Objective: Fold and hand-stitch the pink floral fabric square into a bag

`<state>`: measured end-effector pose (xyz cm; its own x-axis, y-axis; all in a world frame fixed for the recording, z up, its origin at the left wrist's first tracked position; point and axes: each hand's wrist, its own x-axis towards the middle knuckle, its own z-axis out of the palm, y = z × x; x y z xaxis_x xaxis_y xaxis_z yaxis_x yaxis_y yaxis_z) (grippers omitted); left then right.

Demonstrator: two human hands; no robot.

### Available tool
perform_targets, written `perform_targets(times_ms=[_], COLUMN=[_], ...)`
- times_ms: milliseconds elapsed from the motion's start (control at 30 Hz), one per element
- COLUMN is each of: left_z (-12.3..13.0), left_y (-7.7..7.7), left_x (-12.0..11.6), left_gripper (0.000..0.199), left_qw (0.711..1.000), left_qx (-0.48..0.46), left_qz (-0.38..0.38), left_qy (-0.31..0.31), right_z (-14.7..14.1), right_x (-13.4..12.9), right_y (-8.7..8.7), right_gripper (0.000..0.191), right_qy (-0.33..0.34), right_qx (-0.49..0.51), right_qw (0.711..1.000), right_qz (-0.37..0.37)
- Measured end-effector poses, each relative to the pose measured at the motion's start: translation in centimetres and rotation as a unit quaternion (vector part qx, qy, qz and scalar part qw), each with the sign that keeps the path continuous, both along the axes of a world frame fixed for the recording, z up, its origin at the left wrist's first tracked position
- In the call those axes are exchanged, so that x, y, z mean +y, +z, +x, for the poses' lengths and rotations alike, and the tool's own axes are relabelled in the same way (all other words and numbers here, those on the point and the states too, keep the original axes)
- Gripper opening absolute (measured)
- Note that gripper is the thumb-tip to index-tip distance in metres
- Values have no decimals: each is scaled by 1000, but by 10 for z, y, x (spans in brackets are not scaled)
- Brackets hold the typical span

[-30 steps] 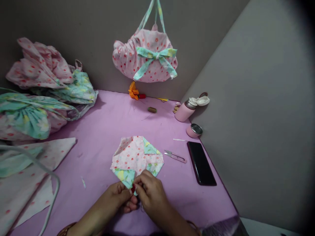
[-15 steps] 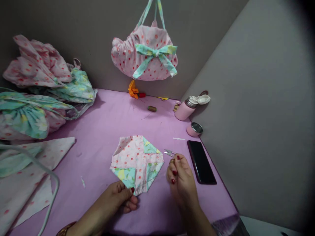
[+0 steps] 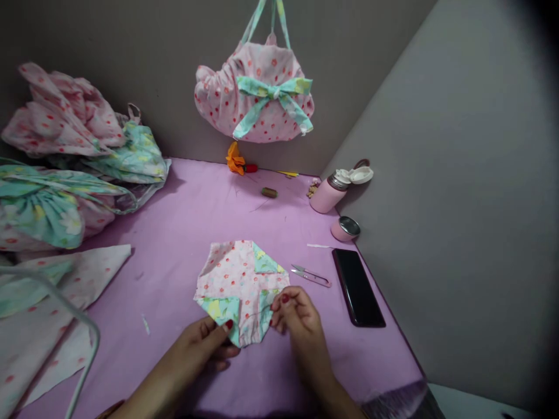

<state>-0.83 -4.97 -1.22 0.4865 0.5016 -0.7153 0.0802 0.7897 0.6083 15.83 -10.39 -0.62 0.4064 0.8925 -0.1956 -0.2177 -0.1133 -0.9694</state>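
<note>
A small piece of sewn fabric (image 3: 231, 279), pink with red dots and with mint floral corner patches, lies flat on the table. My left hand (image 3: 207, 343) pinches its lower-left edge, thumb on top and fingers beneath. At the fabric's right edge, my right hand (image 3: 297, 320) is closed with thumb and finger pressed together. A faint dark line like thread crosses the fabric near those fingertips; what they hold is too small to make out. Just beyond my right hand lie thread snips (image 3: 312, 276), their blades pointing left.
A phone (image 3: 358, 288) lies right, below a pink bottle (image 3: 327, 195) and its cup (image 3: 345, 228). A thread spool (image 3: 269, 192) and orange cloth flower (image 3: 236, 158) sit at the back. Fabric bags (image 3: 65, 198) and a grey cable (image 3: 89, 361) occupy the left. A bow-trimmed bag (image 3: 257, 110) hangs above.
My right hand has moved left and down from the snips to the fabric's right edge, uncovering the snips' handles. The left hand has shifted slightly, still pinching the fabric.
</note>
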Motion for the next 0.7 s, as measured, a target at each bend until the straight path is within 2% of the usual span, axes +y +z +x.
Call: perform_targets(times_ms=[100,200,367,700], left_z=[-1,1,4,2], left_y=[2,2,-1,-3], left_x=[3,5,6,7], left_gripper=[23,19,19,22], left_qw=[999,998,996,993], left_qx=[-14,-23,-28,-18], left_qz=[32,59,81,107], left_qy=[0,-18,-26,-36], right_z=[-12,-19,-20,-19], right_x=[-9,-15,-20,-20], right_y=[-6,-9,-10,-6], right_gripper=[19,14,18,26], right_qy=[99,159,183,206], right_qx=[-79,-186,-258,-257], right_qw=[990,968,948,944], right_qz=[-54,-57,-31,-19])
